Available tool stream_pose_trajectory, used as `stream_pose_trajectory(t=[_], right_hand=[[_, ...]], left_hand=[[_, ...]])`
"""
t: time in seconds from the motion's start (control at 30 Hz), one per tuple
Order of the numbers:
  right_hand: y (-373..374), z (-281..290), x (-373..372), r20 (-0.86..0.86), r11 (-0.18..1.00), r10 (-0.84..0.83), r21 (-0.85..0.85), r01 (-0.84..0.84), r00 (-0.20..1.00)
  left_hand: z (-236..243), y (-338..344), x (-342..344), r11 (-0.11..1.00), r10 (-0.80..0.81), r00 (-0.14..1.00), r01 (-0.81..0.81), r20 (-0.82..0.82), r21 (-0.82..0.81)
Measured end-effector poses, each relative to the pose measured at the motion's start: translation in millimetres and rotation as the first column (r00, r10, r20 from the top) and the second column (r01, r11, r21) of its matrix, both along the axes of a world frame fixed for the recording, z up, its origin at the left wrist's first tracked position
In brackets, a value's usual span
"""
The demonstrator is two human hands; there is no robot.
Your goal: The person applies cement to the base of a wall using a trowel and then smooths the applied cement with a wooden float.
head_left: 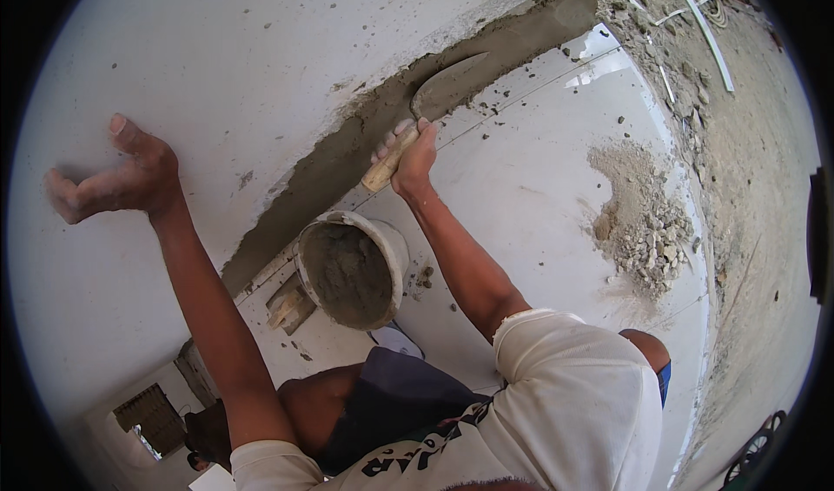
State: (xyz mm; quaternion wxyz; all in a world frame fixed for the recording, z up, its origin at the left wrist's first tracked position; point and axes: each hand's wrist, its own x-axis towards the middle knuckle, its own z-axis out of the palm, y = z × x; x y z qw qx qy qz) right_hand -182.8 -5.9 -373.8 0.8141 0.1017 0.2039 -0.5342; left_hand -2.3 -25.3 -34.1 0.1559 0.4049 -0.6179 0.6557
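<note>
My right hand [415,159] is closed round the wooden handle of a pointed trowel [450,85]. The trowel's blade lies against a strip of wet grey mortar [521,32] along the foot of the white wall [252,65]. Off to the left, my left hand [122,174] is held up by the wall, fingers apart and nothing in them; whether it touches the wall I cannot tell. Between my arms and close to my legs, a bucket [395,248] holds grey mortar [347,274]. Beside it lies a wooden-handled tool [291,307], partly hidden by the bucket.
Pale floor tiles [521,222] carry scattered mortar crumbs. A heap of sandy rubble [647,222] lies on them to the right. Past the tiles' edge is rough, dusty ground [747,187] with white strips [708,35] at the far right. A wheel [754,448] shows at lower right.
</note>
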Motion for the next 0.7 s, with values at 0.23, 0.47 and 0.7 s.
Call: stream_pose_trajectory(t=[0.23,0.47,0.7], right_hand=[[90,85,10,0.1,0.969,0.158,-0.21,-0.134,0.982],[100,91,-36,-0.314,0.754,-0.092,-0.642,-0.14,0.945],[76,138,-109,-0.898,0.157,-0.387,-0.287,-0.945,0.209]], left_hand=[[6,8,-2,1.0,-0.028,0.999,0.028,-0.039,0.004],[-3,7,-23,0.981,-0.168,0.981,0.156,-0.101,-0.119],[-69,123,7,0.733,-0.215,0.78,0.526,-0.587,0.431]])
